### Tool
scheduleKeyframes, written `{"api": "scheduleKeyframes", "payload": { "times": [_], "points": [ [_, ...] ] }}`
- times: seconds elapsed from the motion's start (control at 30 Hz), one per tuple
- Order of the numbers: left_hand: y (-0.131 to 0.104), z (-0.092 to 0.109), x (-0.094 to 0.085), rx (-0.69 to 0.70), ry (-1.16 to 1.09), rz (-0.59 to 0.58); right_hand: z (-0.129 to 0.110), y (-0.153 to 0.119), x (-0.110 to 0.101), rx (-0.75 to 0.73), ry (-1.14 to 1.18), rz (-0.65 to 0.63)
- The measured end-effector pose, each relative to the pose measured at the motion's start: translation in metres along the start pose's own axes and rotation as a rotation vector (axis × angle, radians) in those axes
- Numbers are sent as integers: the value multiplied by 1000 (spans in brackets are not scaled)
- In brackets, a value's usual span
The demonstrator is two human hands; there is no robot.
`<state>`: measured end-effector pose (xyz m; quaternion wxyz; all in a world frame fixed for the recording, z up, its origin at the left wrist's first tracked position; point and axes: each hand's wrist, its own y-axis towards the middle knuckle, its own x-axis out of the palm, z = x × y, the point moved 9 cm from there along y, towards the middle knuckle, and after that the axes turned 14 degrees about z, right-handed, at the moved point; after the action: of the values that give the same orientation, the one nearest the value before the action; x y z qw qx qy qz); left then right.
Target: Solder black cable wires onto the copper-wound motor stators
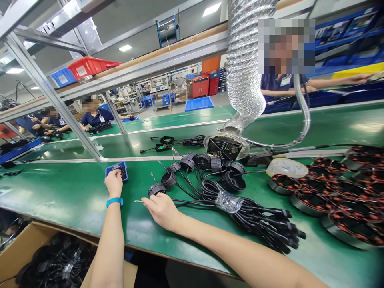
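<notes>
My left hand (114, 182), with a blue wristband, reaches into a small blue bin (125, 179) of small dark parts; its fingertips are down among them, and what they pinch is too small to name. Near the middle of the bench, my right hand (162, 210) is closed on a cable whose stripped wire end (138, 201) sticks out left of the fingers. A black round cap (156, 189) lies just behind that hand. More black caps (187, 162) with wire ends stand farther back, their black cables running to a plastic-wrapped bundle (229, 201) at the right.
Wound metal rings (312, 198) and a tape roll (286, 168) crowd the right side. A fan (225, 147) with a silver duct (244, 60) stands behind the caps. A cardboard box (22, 244) of cables is at the lower left. Other people sit across the green bench (60, 192).
</notes>
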<state>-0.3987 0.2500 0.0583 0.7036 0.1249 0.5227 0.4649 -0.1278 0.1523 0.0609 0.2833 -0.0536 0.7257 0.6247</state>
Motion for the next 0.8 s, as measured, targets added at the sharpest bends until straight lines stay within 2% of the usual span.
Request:
{"api": "scheduleKeyframes", "payload": {
  "times": [0.1, 0.2, 0.33, 0.43, 0.6, 0.8],
  "points": [
    [1, -2, -2, -33, -32, 52, 14, 4, 3, 91, -16, -7],
    [1, -3, -2, -59, -57, 74, 35, 8, 1, 249, 8, 13],
    [0, -5, -2, -85, -58, 73, 67, 8, -1, 493, 171, 77],
    [-1, -5, 0, -74, -37, 38, 80, 6, 0, 580, 304, 115],
    [-2, 0, 7, -8, -11, -69, 79, 4, 1, 609, 386, 118],
    [-3, 8, 1, 36, 25, -94, 68, 3, 1, 602, 401, 97]
  ]
}}
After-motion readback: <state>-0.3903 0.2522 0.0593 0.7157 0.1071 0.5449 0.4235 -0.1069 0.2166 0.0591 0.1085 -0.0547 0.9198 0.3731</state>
